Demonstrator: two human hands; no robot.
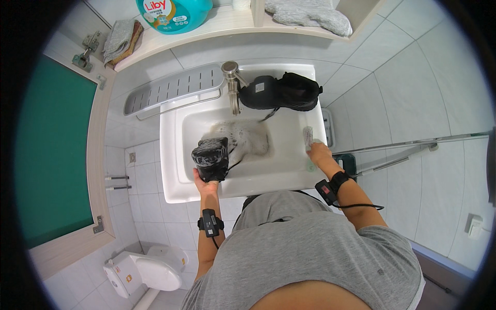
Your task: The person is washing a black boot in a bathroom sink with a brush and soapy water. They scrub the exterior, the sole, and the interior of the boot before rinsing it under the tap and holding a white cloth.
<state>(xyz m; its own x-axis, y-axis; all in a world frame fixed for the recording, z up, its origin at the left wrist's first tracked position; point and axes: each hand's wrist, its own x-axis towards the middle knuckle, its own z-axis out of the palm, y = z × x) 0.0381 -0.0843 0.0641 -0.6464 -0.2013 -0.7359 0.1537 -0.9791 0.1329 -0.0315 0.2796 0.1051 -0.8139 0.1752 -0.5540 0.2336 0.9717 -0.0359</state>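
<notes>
My left hand [205, 185] holds a wet black shoe [211, 157] from below, at the left side of the white sink [286, 170]. Foam coats the upper part of the shoe, and its laces hang to the right. Soapy, greyish water [246, 139] stands in the basin. At the basin's right rim my right hand [321, 153] is closed on a scrubbing brush [308, 136]; its bristles show beyond the fingers, and part of its pale green handle shows below them. Another black shoe [298, 93] lies on the back rim, right of the metal faucet [232, 87].
A grey slotted rack [174, 91] is at the back left. Overhead, a shelf [217, 31] holds a teal detergent bottle [178, 15] and cloths [310, 15]. An open cabinet door [102, 155] stands left, above a toilet [155, 271]. A glass panel's rail [410, 141] runs at the right.
</notes>
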